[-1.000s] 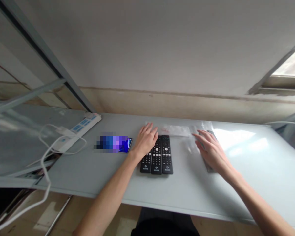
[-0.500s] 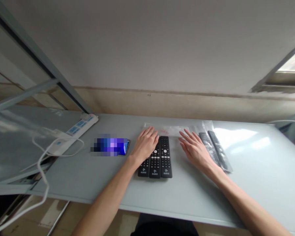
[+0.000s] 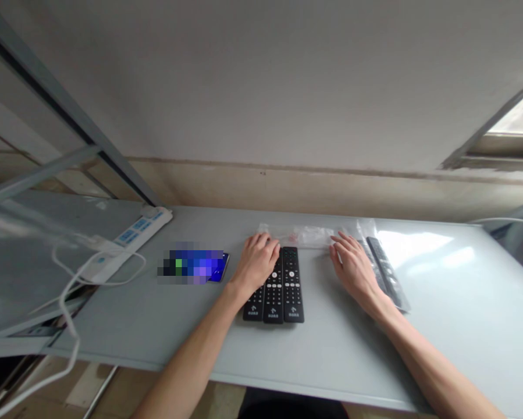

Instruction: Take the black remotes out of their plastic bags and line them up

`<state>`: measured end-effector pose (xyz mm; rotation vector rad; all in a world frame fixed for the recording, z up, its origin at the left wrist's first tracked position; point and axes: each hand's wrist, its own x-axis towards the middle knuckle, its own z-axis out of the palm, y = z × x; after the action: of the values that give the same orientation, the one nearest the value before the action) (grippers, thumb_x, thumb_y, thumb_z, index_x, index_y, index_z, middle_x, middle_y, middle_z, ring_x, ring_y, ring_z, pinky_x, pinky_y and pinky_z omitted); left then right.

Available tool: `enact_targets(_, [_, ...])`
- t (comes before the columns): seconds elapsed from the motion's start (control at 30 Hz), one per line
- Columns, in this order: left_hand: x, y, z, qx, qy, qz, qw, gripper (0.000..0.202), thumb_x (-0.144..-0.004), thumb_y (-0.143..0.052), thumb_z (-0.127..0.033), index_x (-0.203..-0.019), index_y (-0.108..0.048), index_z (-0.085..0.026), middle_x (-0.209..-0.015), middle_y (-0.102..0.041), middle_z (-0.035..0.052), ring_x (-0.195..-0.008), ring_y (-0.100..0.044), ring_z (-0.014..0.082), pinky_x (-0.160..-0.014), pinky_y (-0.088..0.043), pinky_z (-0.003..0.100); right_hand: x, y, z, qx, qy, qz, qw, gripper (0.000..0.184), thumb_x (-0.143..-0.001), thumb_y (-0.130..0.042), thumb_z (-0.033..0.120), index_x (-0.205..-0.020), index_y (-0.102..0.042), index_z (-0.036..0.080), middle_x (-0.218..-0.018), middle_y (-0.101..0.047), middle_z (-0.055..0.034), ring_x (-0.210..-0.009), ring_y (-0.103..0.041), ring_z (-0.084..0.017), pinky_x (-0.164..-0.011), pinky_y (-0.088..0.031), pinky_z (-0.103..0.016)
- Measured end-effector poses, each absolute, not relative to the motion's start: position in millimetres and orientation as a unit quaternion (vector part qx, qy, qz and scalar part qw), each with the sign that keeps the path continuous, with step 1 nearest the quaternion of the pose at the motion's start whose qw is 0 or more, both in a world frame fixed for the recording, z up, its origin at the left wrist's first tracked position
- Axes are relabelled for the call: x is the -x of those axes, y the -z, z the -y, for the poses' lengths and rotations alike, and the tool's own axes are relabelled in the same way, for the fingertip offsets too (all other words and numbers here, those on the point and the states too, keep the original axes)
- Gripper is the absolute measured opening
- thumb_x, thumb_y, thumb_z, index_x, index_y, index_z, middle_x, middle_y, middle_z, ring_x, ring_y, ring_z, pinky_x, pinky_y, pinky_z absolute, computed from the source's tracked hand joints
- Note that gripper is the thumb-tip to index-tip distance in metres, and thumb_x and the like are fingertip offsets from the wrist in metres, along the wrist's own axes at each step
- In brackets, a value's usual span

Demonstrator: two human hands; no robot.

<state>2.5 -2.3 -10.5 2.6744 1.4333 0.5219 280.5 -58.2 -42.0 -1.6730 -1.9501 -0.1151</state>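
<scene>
Three black remote controls point(image 3: 293, 291) lie side by side on the grey table. My left hand point(image 3: 256, 262) rests palm down over the upper part of the left and middle ones, its fingers loosely bent and gripping nothing. To their right, my right hand point(image 3: 352, 265) is open, fingers partly spread, beside two more remotes point(image 3: 382, 265) in clear plastic sleeves. It partly covers the nearer one; whether it touches that sleeve I cannot tell. Behind the three bare remotes, a crumpled clear plastic bag point(image 3: 309, 235) stretches along the table.
A phone point(image 3: 220, 267), its screen lit and partly pixelated, lies to the left. Farther left is a white power strip point(image 3: 130, 235) with a white cable point(image 3: 71, 326) hanging off the table point(image 3: 331, 355). A wall point(image 3: 261, 87) rises behind, and metal frame bars point(image 3: 64, 96) stand at left.
My right hand has shifted right, over the nearer sleeved remote, and its fingers have drawn closer together. My left hand stays on the remotes. The view has tilted slightly.
</scene>
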Motion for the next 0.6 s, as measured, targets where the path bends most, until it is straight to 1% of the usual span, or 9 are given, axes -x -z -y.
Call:
enact_targets(0.07, [-2.7, 11.7, 2.7, -0.858, -0.182, -0.479, 0.029, 0.035, -0.112, -0.044, -0.028, -0.128, -0.073, -0.018, -0.132, -0.068, 0.0149, -0.124, -0.064, 0.0299, -0.111, -0.052, 0.047, -279.7, 41.1, 59.6, 0.635, 0.029, 0.720, 0.278, 0.037, -0.110, -0.037, 0.030, -0.116, -0.071, 0.017, -0.134, -0.073, -0.0203, -0.130, -0.067, -0.035, -0.110, -0.054, -0.053])
enact_targets(0.13, [-2.7, 14.4, 2.4, -0.847, -0.191, -0.495, 0.032, 0.038, -0.112, -0.044, -0.030, -0.138, -0.069, -0.016, -0.146, -0.060, 0.0182, -0.134, -0.061, 0.0325, -0.116, -0.050, 0.049, -276.9, 40.0, 62.1, 0.641, 0.010, 0.717, 0.272, 0.035, -0.110, -0.037, 0.031, -0.127, -0.065, 0.017, -0.143, -0.066, -0.0222, -0.126, -0.068, -0.034, -0.104, -0.057, -0.051])
enact_targets(0.2, [-2.8, 17.3, 1.7, -0.841, -0.189, -0.505, 0.049, 0.043, -0.113, -0.041, -0.032, -0.144, -0.065, -0.014, -0.156, -0.054, 0.0200, -0.141, -0.058, 0.0344, -0.118, -0.050, 0.050, -272.6, 39.8, 64.9, 0.639, -0.006, 0.721, 0.269, 0.037, -0.110, -0.037, 0.032, -0.136, -0.059, 0.016, -0.149, -0.061, -0.0230, -0.129, -0.066, -0.035, -0.105, -0.057, -0.051])
enact_targets(0.27, [-3.3, 19.1, 0.8, -0.837, -0.185, -0.511, 0.069, 0.045, -0.113, -0.040, -0.032, -0.147, -0.063, -0.013, -0.159, -0.052, 0.0201, -0.142, -0.058, 0.0351, -0.118, -0.050, 0.050, -268.4, 40.5, 67.7, 0.631, -0.017, 0.728, 0.266, 0.038, -0.110, -0.038, 0.032, -0.139, -0.058, 0.017, -0.150, -0.059, -0.0222, -0.131, -0.065, -0.035, -0.109, -0.056, -0.052])
enact_targets(0.4, [-4.1, 17.4, -0.6, -0.828, -0.193, -0.521, 0.077, 0.042, -0.112, -0.043, -0.028, -0.144, -0.065, -0.012, -0.153, -0.058, 0.0195, -0.137, -0.062, 0.0340, -0.115, -0.052, 0.047, -265.6, 43.0, 71.1, 0.623, -0.030, 0.736, 0.263, 0.035, -0.111, -0.039, 0.033, -0.133, -0.063, 0.020, -0.151, -0.059, -0.0207, -0.130, -0.065, -0.034, -0.107, -0.057, -0.051])
enact_targets(0.5, [-4.0, 13.3, 0.0, -0.829, -0.186, -0.523, 0.059, 0.036, -0.111, -0.045, -0.024, -0.134, -0.071, -0.015, -0.138, -0.068, 0.0157, -0.123, -0.068, 0.0304, -0.106, -0.055, 0.043, -267.9, 45.9, 70.9, 0.629, -0.018, 0.735, 0.255, 0.036, -0.111, -0.039, 0.032, -0.131, -0.065, 0.019, -0.149, -0.060, -0.0202, -0.129, -0.065, -0.034, -0.107, -0.056, -0.051])
enact_targets(0.6, [-3.9, 10.5, 1.6, -0.837, -0.181, -0.515, 0.041, 0.031, -0.111, -0.046, -0.023, -0.122, -0.075, -0.018, -0.123, -0.073, 0.0114, -0.113, -0.069, 0.0278, -0.099, -0.055, 0.041, -269.3, 48.5, 70.4, 0.627, 0.009, 0.742, 0.239, 0.036, -0.110, -0.039, 0.031, -0.132, -0.066, 0.022, -0.143, -0.066, -0.0165, -0.133, -0.061, -0.035, -0.111, -0.052, -0.053])
